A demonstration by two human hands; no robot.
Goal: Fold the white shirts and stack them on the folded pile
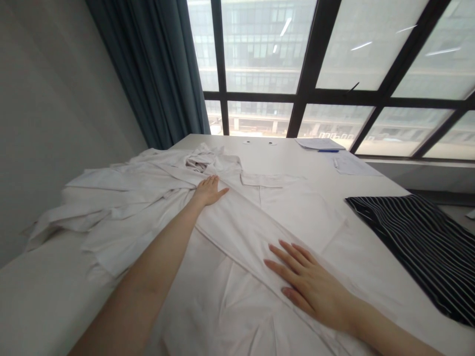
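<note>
A white long-sleeved coat lies spread on a white table, with bunched folds at the far left. One long sleeve or band of it runs diagonally across the front. My left hand rests flat on the cloth near the far end of that band, fingers apart and holding nothing. My right hand lies palm down on the band's near part, its fingers spread and not gripping. Both forearms are bare.
A black-and-white striped cloth lies at the table's right side. Papers and a blue pen sit at the far edge. Large windows stand behind the table, a dark curtain and wall to the left.
</note>
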